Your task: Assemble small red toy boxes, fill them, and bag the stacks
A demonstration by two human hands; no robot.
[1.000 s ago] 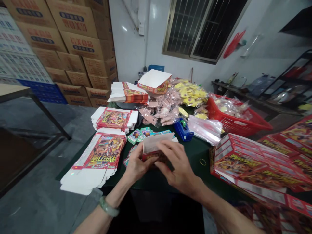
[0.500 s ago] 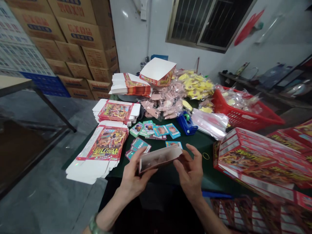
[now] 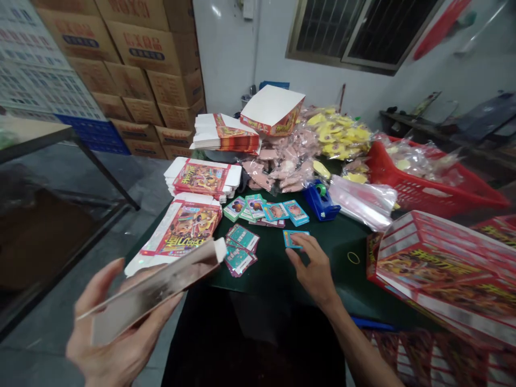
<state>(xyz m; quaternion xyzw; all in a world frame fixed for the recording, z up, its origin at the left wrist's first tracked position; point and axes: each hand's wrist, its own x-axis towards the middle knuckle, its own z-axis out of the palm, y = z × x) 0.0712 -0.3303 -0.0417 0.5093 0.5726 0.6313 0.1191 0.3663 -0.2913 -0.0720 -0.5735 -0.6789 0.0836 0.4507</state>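
Note:
My left hand (image 3: 108,330) is low at the left, off the table, gripping a flattened paperboard box (image 3: 149,290) with its pale inner side showing. My right hand (image 3: 316,271) rests over the green table mat (image 3: 266,285), its fingertips at the lower edge of a blue trading card (image 3: 295,238). Left of that card lie two small piles of teal cards (image 3: 241,250). Further up, a row of cards (image 3: 266,210) is spread out. Flat printed box blanks (image 3: 181,228) lie beyond my left hand.
A stack of red printed boxes (image 3: 443,274) fills the table's right side, near a rubber band (image 3: 353,258). Behind are a blue tape dispenser (image 3: 321,201), plastic bags (image 3: 363,201), bagged pink and yellow items (image 3: 306,156), and a red basket (image 3: 435,191). Cardboard cartons (image 3: 141,54) stand stacked at back left.
Both hands held the box together over the table earlier. My left hand has since carried it down and left, while my right hand has let go and moved to the blue card.

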